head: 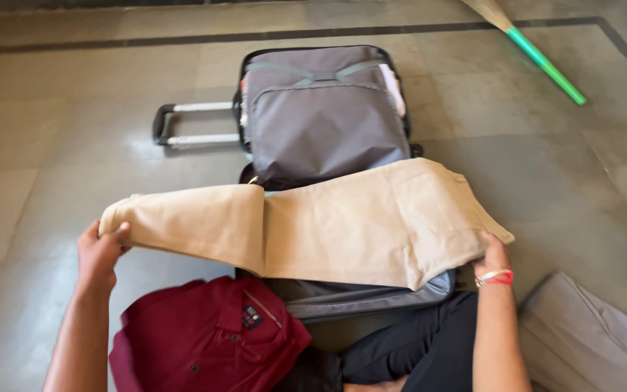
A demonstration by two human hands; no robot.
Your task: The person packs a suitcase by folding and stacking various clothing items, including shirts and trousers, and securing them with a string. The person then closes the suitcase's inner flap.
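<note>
You hold the beige trousers (313,225) stretched out flat across the open suitcase (321,109); your left hand (99,250) pinches the folded leg end at the left, fingers curled over the cloth edge, thumb underneath as far as I can tell; your right hand (491,258) grips the waist end at the right, fingers tucked under the fabric so you can't see them fully, a red and white band (495,277) on that wrist; the trousers are folded lengthwise, one crease showing near the middle, and they hang just above the near half of the case, not yet laid in it; the far half of the suitcase looks already packed, grey zipped divider shut over it, straps crossed at the top, a bit of white and orange cloth peeking at the edges; the near half under the trousers is mostly hidden, only its grey lining rim shows, so how full it is you cannot tell; left to go, by the look of it: the maroon shirt (208,337) folded on the floor by your left arm, touching the case's near edge, and the grey garment (589,337) on the floor to your right, apart from the case; pull handle (183,125) sticks out extended at the left; a green-handled broom (542,62) lies well apart at the far right.
</note>
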